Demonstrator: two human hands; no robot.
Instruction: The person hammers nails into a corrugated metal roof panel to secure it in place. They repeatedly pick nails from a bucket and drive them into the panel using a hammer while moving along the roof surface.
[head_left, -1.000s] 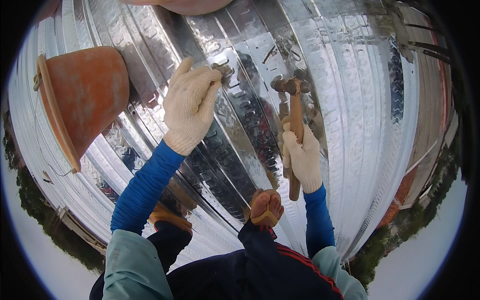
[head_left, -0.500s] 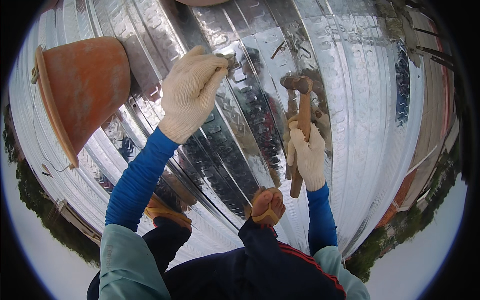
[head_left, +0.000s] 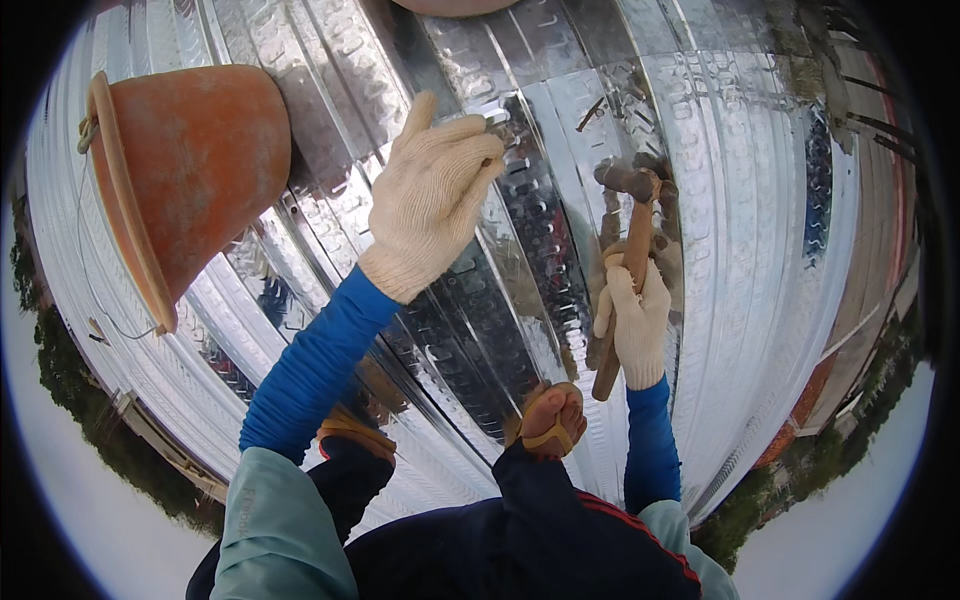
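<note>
My left hand (head_left: 430, 200), in a cream knitted glove, hovers over the shiny ribbed metal sheets (head_left: 740, 230). One finger points up and away while the others curl together; what they pinch, if anything, is too small to make out. Wrapped round the wooden handle of a hammer (head_left: 640, 225) is my gloved right hand (head_left: 640, 320). The hammer's dark, worn head points away from me, close above the sheets. A thin rusty piece of metal, like a nail (head_left: 590, 113), lies on the sheet beyond the hammer head.
An orange-brown bucket (head_left: 200, 150) with a wire handle stands at the left, its rim facing left. Part of another rounded object (head_left: 455, 3) shows at the top edge. My sandalled feet (head_left: 552, 420) rest on the sheets. Trees and sky lie past the roof edges.
The whole view has shifted, so bucket, hammer and sheets appear farther right. A finger of my left hand now stands up more from the curled ones. My right hand keeps its hold on the hammer.
</note>
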